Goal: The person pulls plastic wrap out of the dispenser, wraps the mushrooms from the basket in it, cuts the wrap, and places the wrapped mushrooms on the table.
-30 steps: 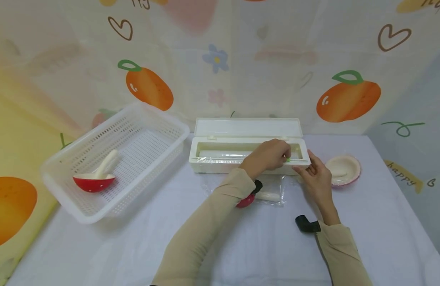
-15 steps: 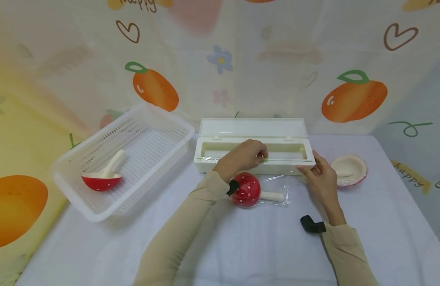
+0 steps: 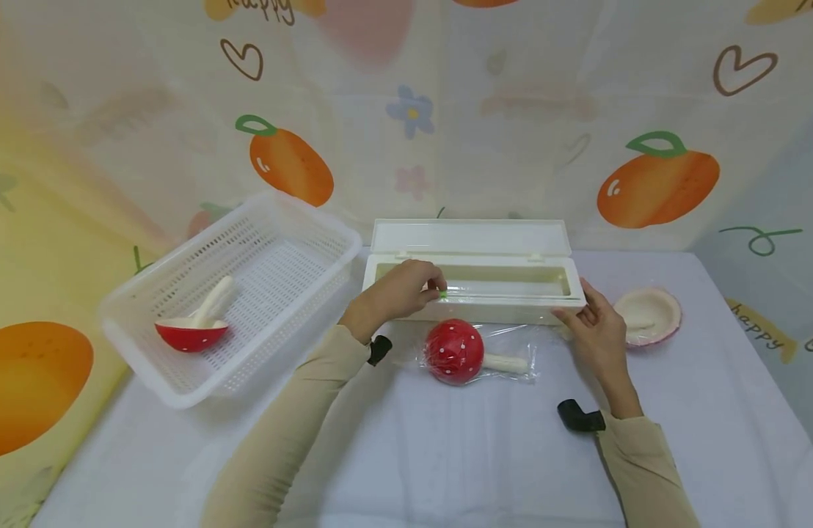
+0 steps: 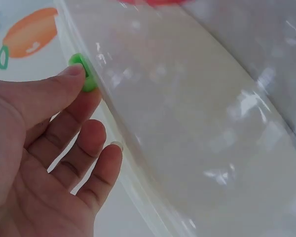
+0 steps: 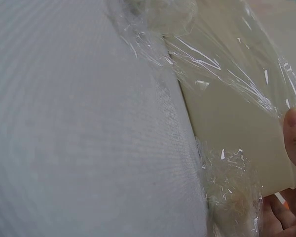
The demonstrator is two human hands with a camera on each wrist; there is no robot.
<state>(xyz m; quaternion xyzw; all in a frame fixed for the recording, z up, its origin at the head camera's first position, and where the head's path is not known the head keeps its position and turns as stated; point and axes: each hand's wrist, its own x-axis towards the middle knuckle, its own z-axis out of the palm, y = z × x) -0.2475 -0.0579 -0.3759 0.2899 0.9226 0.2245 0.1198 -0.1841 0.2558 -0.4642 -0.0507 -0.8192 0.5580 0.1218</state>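
Two hands work at a long white box (image 3: 541,314) on a white cloth (image 3: 406,462), seen from the head camera. Its lid (image 3: 469,236) is raised along the far side, and the hollow within shows partly. Left of the box's middle, the left hand (image 3: 396,291) holds a small green slider (image 3: 443,294) at the near rim. The right hand (image 3: 594,323) grips the box's right end. Just on the near side of the box lies a red, white-dotted mushroom-shaped piece (image 3: 454,350), its pale handle pointing right, with clear film (image 3: 533,359) around it; whether it is wrapped all round cannot be told. At left, another red piece (image 3: 191,337) with a pale handle sits in a white basket (image 3: 182,394); at right, near the box, is a pale round dish (image 3: 671,320). In the left wrist view, thumb and forefinger pinch the slider, while the other fingers curl loosely beside the box. In the right wrist view, the thumb presses at the box's edge, where film lies over the front, and fingers bend round the end. Judging by the slider's place, a cut across the film seems well along; whether the sheet is fully severed is unclear. Freeing it and closing the lid appear left to do.
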